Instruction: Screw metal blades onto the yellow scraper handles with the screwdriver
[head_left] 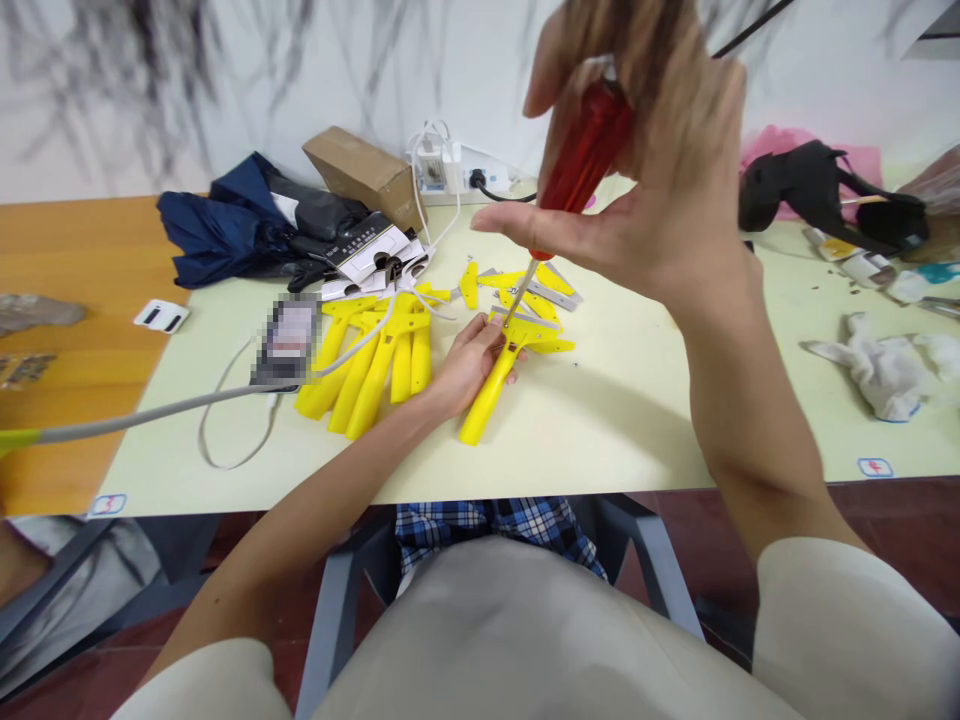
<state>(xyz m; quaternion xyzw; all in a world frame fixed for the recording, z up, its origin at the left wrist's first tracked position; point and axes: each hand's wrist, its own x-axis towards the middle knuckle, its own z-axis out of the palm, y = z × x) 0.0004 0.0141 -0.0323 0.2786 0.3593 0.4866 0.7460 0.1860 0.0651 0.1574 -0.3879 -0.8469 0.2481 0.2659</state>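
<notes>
My right hand [637, 190] is raised high, its fingers around a red-handled screwdriver [581, 155]. The metal shaft slants down, and its tip meets the head of a yellow scraper [491, 395]. My left hand [476, 365] grips that scraper near its head, with the yellow handle pointing toward the table's front edge. Several yellow handled pieces [367, 385] lie side by side left of my left hand. Beyond the held scraper are loose yellow plates [469, 285] and metal blades [553, 292].
A phone [289, 340] and white cable lie at the left. Behind are a dark blue umbrella [225, 225], a cardboard box [367, 175] and a power strip [480, 175]. Crumpled white gloves [881, 370] and a black strap item [810, 185] are at the right.
</notes>
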